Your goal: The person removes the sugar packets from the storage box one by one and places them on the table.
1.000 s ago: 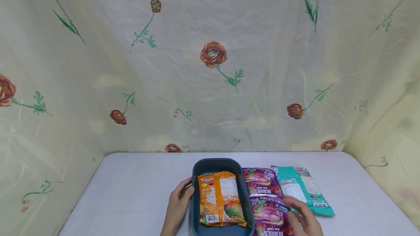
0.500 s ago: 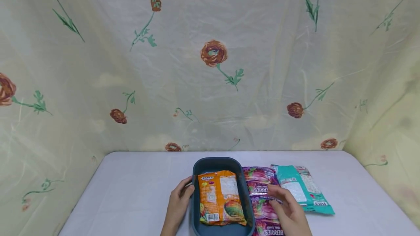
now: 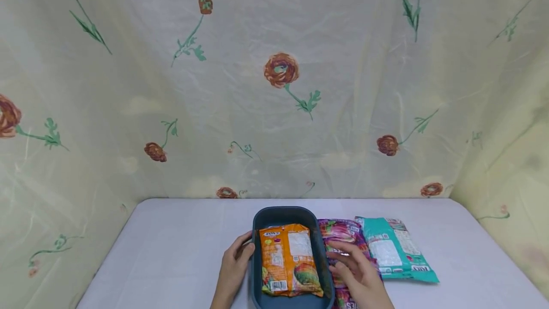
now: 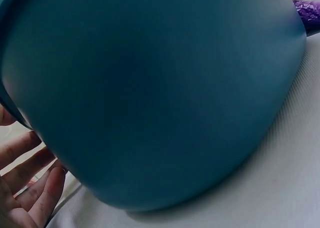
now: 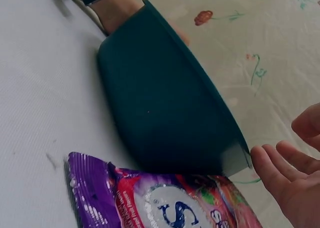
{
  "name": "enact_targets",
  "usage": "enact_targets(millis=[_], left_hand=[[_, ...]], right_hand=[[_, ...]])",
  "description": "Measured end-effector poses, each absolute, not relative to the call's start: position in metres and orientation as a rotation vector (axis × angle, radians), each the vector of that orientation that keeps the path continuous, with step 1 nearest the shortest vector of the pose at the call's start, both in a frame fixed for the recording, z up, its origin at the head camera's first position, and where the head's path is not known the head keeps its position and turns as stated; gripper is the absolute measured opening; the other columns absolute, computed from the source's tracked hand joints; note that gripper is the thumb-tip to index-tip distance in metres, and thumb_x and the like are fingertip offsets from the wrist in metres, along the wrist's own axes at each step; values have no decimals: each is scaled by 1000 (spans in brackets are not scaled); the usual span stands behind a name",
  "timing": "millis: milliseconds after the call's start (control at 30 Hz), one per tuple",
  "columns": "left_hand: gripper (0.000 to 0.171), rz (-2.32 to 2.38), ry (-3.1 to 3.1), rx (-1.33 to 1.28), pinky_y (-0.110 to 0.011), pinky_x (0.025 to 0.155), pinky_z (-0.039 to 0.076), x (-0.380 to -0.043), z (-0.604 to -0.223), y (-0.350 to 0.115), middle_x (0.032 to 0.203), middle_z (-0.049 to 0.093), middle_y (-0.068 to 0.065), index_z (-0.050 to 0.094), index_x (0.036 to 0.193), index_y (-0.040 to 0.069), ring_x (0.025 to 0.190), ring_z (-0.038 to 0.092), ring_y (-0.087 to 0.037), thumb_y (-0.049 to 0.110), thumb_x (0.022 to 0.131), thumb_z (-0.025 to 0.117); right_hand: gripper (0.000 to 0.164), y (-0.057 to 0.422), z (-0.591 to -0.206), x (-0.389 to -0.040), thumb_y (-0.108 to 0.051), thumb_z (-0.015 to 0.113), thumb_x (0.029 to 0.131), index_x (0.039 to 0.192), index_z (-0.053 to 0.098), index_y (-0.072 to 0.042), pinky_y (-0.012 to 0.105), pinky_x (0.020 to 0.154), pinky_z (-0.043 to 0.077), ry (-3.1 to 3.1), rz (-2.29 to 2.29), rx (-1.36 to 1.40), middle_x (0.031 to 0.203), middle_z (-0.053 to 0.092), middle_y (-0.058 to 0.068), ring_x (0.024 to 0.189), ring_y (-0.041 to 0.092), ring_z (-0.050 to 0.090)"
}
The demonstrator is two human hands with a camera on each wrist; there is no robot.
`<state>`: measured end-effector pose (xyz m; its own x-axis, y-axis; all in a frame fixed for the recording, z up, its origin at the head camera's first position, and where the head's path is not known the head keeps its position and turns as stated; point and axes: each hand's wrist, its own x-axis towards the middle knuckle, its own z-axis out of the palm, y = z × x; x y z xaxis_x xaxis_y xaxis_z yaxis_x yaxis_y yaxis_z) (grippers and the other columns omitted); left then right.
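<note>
A dark teal plastic basin [image 3: 315,300] stands on the table, with an orange candy bag [image 3: 285,263] lying flat inside. My left hand [image 3: 233,266] rests against the basin's left side. In the left wrist view its fingers [image 4: 30,163] are nearly straight at the basin wall. My right hand [image 3: 358,275] is above two purple candy bags [image 3: 340,229] lying along the basin's right side, partly hiding them. Its fingertips [image 5: 257,155] reach the basin's right rim in the right wrist view, and nothing is between fingers and thumb.
A turquoise candy bag [image 3: 396,247] lies right of the purple ones. The white table [image 3: 184,247] ends at a flower-patterned curtain [image 3: 343,108], which hangs behind and at both sides.
My right hand has moved left from the purple bags' right edge, across them, to the basin's right rim. The left hand, basin and bags stay in place.
</note>
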<state>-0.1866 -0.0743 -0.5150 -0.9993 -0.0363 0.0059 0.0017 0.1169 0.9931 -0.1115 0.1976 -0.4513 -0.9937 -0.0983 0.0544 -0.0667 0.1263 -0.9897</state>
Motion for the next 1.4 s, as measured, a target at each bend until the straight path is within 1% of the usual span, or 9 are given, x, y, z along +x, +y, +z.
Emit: enact_targets(millis=[167,500,700,767,833,967,1100,1267,1400], left_hand=[[43,-2077,-2339,49,-41,98,48,-185,-510,-73,133,56,-15,55,132,11,115,60,-25,32,94,56],[44,-2043,-2356,53,-41,98,49,-187,-514,-72,134,56,-14,55,132,11,115,60,-25,34,95,55],[45,-2032,-2376,49,-41,98,49,-186,-513,-72,134,56,-14,55,132,12,115,60,-24,36,94,55],[46,-2034,-2370,43,-41,98,49,-187,-514,-73,134,56,-14,55,132,12,115,60,-24,37,94,55],[47,-2041,-2361,35,-40,98,49,-187,-514,-73,134,56,-14,55,132,12,115,60,-24,38,94,55],[47,-2047,-2346,24,-40,98,49,-188,-515,-73,134,56,-13,55,132,13,115,60,-23,39,93,56],[45,-2040,-2343,30,-40,98,48,-188,-516,-73,133,57,-13,56,132,13,114,60,-23,38,93,56],[45,-2028,-2366,56,-41,98,48,-188,-517,-72,134,56,-13,55,132,13,114,60,-23,37,94,56],[44,-2010,-2377,58,-41,99,48,-189,-516,-72,133,57,-13,56,132,13,114,60,-23,36,94,55]], right_hand=[[51,195,-441,-112,-27,51,97,144,34,-16,32,96,50,2143,-1992,-124,153,30,12,136,34,38],[66,185,-421,-119,-38,48,98,150,21,-8,58,108,31,2106,-1749,-187,155,19,24,140,48,19],[72,174,-420,-120,-38,52,95,151,19,-7,62,109,26,2045,-1722,-155,155,13,26,140,51,10],[73,170,-420,-120,-38,52,96,151,16,-6,61,109,27,2034,-1729,-158,155,11,28,139,50,14],[75,166,-420,-121,-37,51,96,151,13,-4,58,107,33,2035,-1726,-168,153,15,29,132,49,32],[74,157,-424,-124,-40,52,95,150,18,-3,59,103,36,2135,-1650,-151,151,17,32,125,47,41],[67,147,-430,-129,-35,54,95,148,27,-5,68,106,21,2239,-1569,-78,153,11,32,139,52,12],[61,140,-435,-135,-28,53,96,146,31,-2,68,108,16,2238,-1535,-67,152,19,30,140,49,9],[58,138,-436,-138,-27,52,96,145,35,-3,68,108,14,2227,-1513,-81,153,17,29,141,48,8]])
